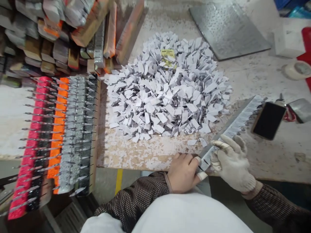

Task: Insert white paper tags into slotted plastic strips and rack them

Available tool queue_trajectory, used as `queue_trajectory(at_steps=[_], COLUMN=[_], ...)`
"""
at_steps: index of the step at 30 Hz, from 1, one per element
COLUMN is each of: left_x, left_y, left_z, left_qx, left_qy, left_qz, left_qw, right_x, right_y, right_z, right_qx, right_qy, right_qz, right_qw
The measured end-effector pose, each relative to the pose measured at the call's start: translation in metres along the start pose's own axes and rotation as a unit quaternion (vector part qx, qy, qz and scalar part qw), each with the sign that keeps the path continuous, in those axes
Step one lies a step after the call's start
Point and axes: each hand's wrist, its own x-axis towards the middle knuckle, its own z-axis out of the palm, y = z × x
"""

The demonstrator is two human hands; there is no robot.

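Here's the bare left hand (182, 173) and gloved right hand (230, 163), fingers curled tight on the tag-lined metal strip (230, 127), pinching its near end steady at the workbench (136, 155) edge.

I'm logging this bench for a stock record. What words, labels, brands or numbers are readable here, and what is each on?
No text is legible in this view.
The yellow label in the pile of white paper tags has dark print, too small and blurred to read.
The long tagged strip shows nothing readable.
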Motion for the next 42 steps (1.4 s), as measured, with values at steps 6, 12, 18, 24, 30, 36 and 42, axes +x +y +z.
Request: queue_trajectory(at_steps=[6,12,18,24,30,36,42], left_x=[0.016,0.055,0.069,0.036,0.002,-0.016,-0.027], left_y=[-0.002,-0.009,-0.011,0.008,0.027,0.014,0.001], left_z=[-0.022,-0.046,-0.053,-0.039,-0.008,0.001,0.02], left_qx=[0.041,0.168,0.135,0.033,-0.044,-0.059,0.036], left_qy=[-0.003,0.032,0.012,0.101,0.191,0.208,0.158], left_qz=[-0.016,-0.064,-0.087,-0.073,0.084,0.07,0.014], left_qw=[0.999,0.983,0.987,0.992,0.977,0.974,0.987], right_x=[-0.014,-0.013,-0.029,-0.031,-0.021,-0.024,-0.019], right_y=[0.004,0.002,-0.008,-0.033,-0.051,-0.032,-0.03], right_z=[0.001,-0.024,-0.03,-0.032,-0.031,-0.03,-0.037], right_qx=[0.002,0.043,0.041,0.076,0.204,0.083,-0.062], right_qy=[0.039,0.104,0.12,0.127,0.114,0.107,0.037], right_qz=[0.025,0.109,0.141,0.155,0.195,0.111,0.015], right_qw=[0.999,0.988,0.982,0.977,0.953,0.985,0.997])
